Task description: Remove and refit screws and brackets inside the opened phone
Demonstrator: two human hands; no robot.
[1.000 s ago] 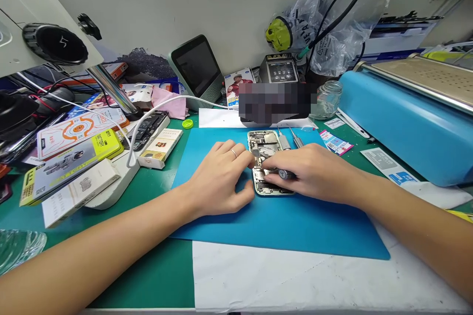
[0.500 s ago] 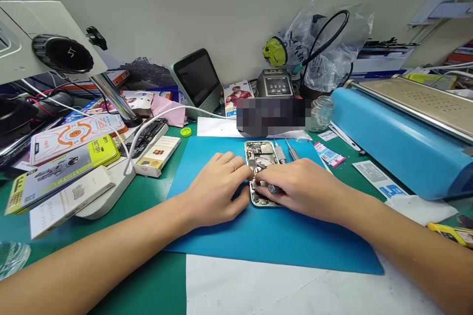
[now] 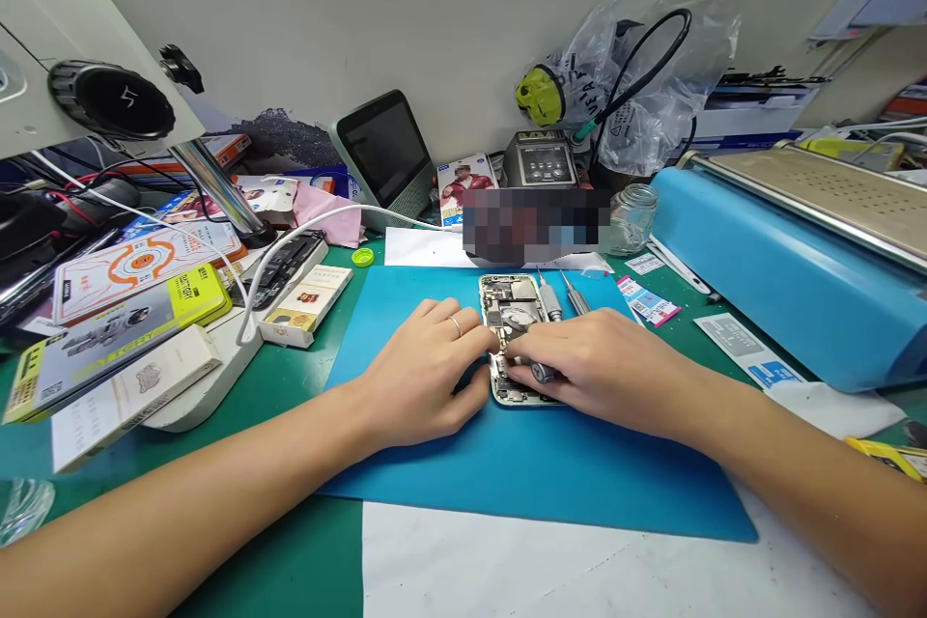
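An opened smartphone [image 3: 519, 317], its circuit boards and inner parts bare, lies upright in view on the blue mat [image 3: 463, 463]. My left hand [image 3: 431, 372], with a ring on one finger, has its curled fingers against the phone's left edge; its fingertips meet the frame. Reaching over the lower half from the other side, my right hand [image 3: 601, 357] is closed around a screwdriver [image 3: 542, 373], of which only the dark handle end shows. Its tip is hidden behind the fingers. Two more screwdrivers, a grey one [image 3: 550, 297] and a darker one [image 3: 576, 294], lie just beyond.
A microscope head [image 3: 108, 87] on a metal post overhangs the left. Battery boxes [image 3: 123, 328] are stacked below it, beside a white cable. A glass jar [image 3: 632, 217] stands behind the mat, and a blue machine [image 3: 782, 280] fills the right. White paper [image 3: 579, 579] lies nearest me.
The view has shifted very slightly. My right hand and the screwdriver handle sit a touch further right; my left hand stays at the phone's edge.
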